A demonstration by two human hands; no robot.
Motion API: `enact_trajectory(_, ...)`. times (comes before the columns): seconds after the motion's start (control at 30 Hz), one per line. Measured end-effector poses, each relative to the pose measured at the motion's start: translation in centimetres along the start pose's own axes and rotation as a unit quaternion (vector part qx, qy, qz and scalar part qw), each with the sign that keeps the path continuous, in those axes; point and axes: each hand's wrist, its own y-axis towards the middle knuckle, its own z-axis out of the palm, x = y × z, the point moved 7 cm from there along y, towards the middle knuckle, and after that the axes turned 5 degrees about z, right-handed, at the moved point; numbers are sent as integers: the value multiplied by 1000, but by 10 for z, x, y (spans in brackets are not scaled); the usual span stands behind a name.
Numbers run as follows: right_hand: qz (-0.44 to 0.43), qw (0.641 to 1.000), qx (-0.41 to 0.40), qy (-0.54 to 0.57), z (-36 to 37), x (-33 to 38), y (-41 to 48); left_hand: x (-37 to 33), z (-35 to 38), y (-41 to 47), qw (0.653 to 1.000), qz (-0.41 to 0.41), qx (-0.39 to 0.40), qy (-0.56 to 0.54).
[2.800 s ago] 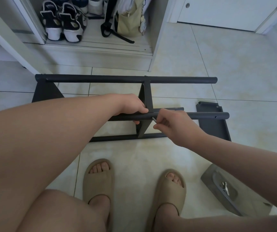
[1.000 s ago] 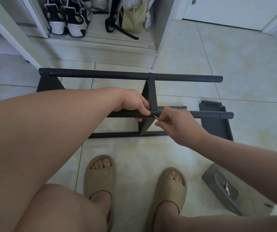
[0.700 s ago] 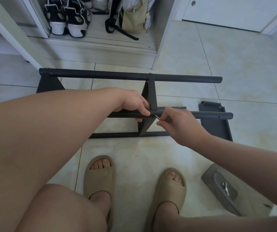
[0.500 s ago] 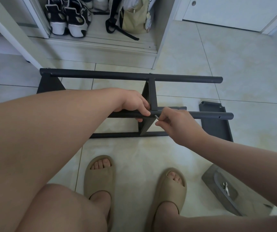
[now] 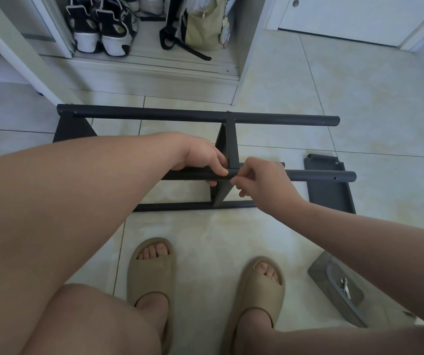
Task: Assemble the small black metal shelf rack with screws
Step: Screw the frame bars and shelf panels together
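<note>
Rack (image 5: 198,116): my left hand (image 5: 200,157) still grips the bar (image 5: 313,175); my right hand (image 5: 262,183), pinching, has reached the joint (image 5: 232,170), hiding its silver piece, which is probably seating.

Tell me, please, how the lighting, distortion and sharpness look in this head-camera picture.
Head view: dim, bluish light, soft shadows, no glare; wide-angle bending bows the far tube and tile lines; left hand on the near tube is sharp; what the right hand pinches is too small to resolve.
</note>
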Motion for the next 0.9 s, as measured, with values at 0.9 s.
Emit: enact_trajectory(0.9,49,993,20,107,2,-1,-7,-2,3,-3,1000,-12,21,4)
